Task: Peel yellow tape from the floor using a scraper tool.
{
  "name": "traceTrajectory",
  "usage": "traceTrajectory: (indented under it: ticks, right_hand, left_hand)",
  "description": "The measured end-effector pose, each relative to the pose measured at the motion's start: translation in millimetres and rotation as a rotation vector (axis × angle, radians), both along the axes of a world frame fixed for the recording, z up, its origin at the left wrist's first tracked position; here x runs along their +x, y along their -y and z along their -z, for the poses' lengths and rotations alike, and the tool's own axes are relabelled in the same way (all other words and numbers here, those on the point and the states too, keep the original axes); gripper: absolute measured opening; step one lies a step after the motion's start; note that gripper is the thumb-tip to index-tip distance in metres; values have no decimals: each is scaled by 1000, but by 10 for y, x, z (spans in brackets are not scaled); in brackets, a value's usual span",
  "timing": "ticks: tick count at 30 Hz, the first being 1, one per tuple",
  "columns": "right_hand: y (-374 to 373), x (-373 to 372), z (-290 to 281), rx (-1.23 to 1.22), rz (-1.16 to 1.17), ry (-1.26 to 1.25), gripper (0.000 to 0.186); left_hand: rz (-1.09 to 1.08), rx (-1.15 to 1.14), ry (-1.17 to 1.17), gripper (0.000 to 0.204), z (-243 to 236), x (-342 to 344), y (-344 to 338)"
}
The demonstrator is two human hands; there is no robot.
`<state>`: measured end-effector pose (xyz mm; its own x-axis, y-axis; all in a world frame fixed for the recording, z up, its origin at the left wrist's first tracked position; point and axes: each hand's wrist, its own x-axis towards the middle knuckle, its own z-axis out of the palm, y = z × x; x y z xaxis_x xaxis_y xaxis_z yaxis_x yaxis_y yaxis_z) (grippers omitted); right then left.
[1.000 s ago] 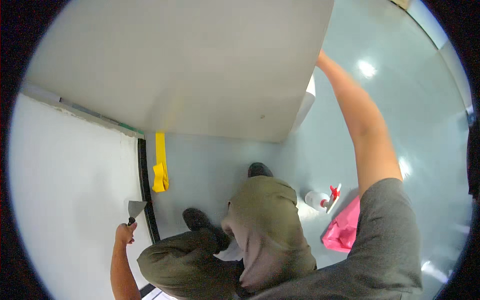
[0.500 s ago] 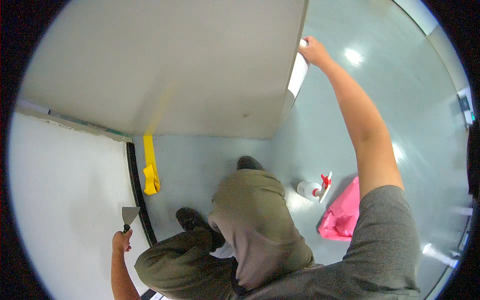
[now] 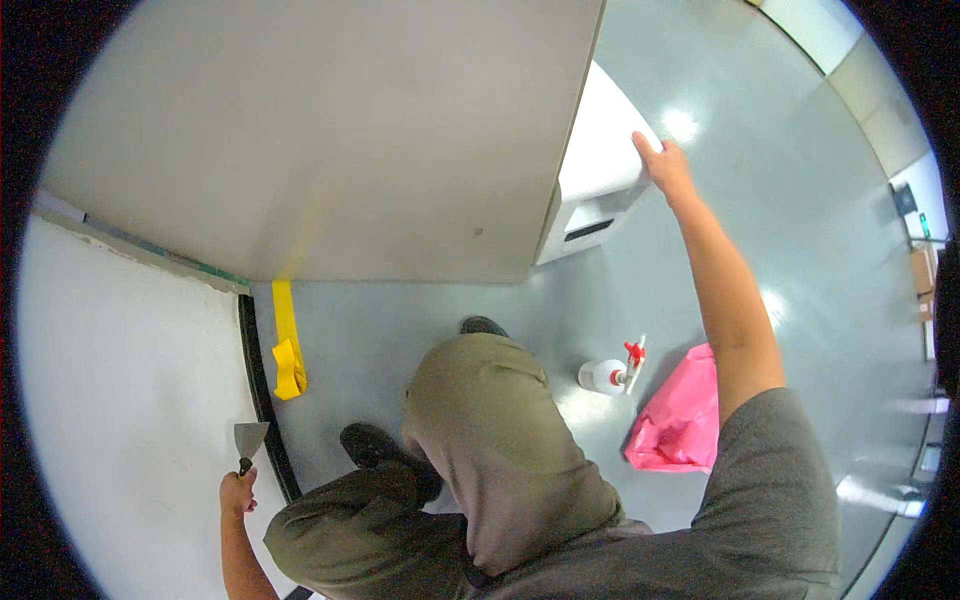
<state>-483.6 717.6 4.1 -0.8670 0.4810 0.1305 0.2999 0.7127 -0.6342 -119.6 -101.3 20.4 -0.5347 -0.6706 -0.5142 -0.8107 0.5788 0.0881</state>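
My left hand is closed around the dark handle of a putty knife, its wide metal blade pointing up in front of the white wall. On the right, my arm reaches far forward, and my right hand grips the outer edge of a white box-shaped unit with rounded edges and a dark slot low on its near face. Part of that unit is hidden behind the large grey panel. What the unit is, I cannot tell.
A yellow strip, folded at its near end, lies on the floor beside the black edging. To the right of my knee are a spray bottle with a red-and-white head and a crumpled pink bag.
The white unit now shows much more beyond the panel's right edge, including its slotted face. My right hand has shifted right and nearer with it. The putty knife stays in my left hand.
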Motion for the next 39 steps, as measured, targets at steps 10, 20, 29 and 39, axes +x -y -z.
traceTrajectory:
  ticks: [10, 20, 29, 39]
  right_hand:
    - [297, 935, 228, -213, 303, -166, 84]
    - [-224, 1094, 87, -211, 327, -137, 82]
    - [-53, 752, -470, 317, 57, -397, 54]
    - [2827, -440, -1493, -244, -655, -425, 45]
  left_hand:
    - [8, 46, -55, 49, 392, 183, 382]
    - [41, 42, 0, 50, 380, 188, 321]
    - [122, -37, 116, 63, 893, 245, 600]
    - [242, -16, 110, 60, 611, -62, 232]
